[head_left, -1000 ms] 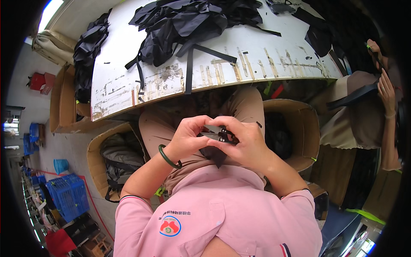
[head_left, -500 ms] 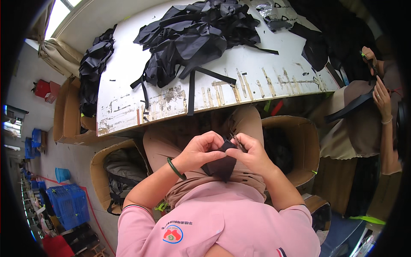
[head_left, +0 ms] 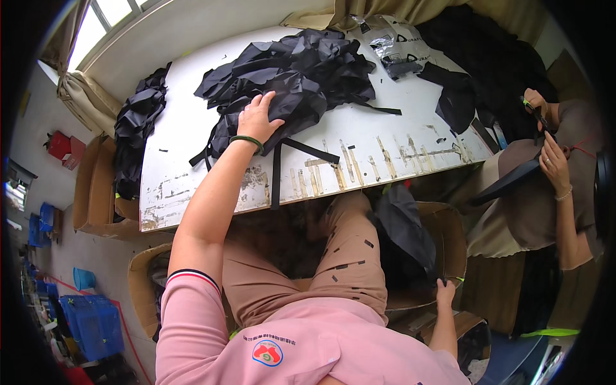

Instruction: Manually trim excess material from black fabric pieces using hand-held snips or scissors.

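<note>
My left hand (head_left: pixel 258 120), a green bangle on its wrist, reaches across the white table. Its fingers are spread over the near edge of a heaped pile of black fabric pieces (head_left: pixel 289 74). Low at my right side, my right hand (head_left: pixel 444 293) is closed beside the rim of a cardboard box (head_left: pixel 454 240). A small dark thing shows at its fingertips, too small to name. Inside that box, a black fabric piece (head_left: pixel 403 221) stands up above the rest. Black straps (head_left: pixel 277 176) hang from the pile toward the table's front edge.
Small black scraps (head_left: pixel 343 266) lie on my trousers. Another cardboard box (head_left: pixel 142 273) stands left of my legs. More black fabric (head_left: pixel 138 128) hangs over the table's left end. At right, a co-worker's hands (head_left: pixel 553 157) hold a black strip. A clear plastic bag (head_left: pixel 398 48) lies at the back.
My hands were together at my lap over a small black fabric piece, with a slim metal tool at the right one. Now the left is at the pile, the right by the box.
</note>
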`<action>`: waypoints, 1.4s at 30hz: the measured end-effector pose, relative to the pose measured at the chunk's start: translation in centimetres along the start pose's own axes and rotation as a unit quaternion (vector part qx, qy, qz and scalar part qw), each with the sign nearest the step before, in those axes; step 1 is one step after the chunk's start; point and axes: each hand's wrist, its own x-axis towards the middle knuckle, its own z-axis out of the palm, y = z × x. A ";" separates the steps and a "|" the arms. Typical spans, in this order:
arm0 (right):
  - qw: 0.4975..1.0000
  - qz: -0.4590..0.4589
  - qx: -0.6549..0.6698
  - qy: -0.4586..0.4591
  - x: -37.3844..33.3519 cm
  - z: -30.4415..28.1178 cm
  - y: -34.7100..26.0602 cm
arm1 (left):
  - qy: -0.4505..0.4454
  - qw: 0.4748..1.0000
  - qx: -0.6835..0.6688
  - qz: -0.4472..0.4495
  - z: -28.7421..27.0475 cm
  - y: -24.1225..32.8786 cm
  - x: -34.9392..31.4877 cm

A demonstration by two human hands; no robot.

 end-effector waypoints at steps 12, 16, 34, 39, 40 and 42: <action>0.943 -0.277 0.180 -0.037 -0.9 -2.6 -21.8 | 0.004 0.823 -0.564 0.069 -14.2 3.2 -7.4; 0.856 -0.370 0.344 -0.107 -3.3 -4.8 -34.3 | 0.032 0.696 -0.712 0.089 -21.6 4.9 -11.8; 0.564 -0.599 0.385 -0.420 -19.7 -8.8 -48.5 | -0.259 0.185 -0.948 0.015 -16.3 7.7 -19.9; 0.636 -0.399 0.450 -0.483 -19.5 -7.0 -46.7 | -0.159 0.341 -0.921 -0.099 -10.8 6.9 -22.8; 0.667 -0.324 0.491 -0.458 -19.4 -6.7 -46.3 | -0.093 0.520 -0.837 -0.144 -10.0 7.1 -23.6; 0.665 -0.232 0.573 -0.419 -18.7 -5.8 -45.7 | -0.149 0.312 -0.932 -0.108 -10.8 8.5 -24.5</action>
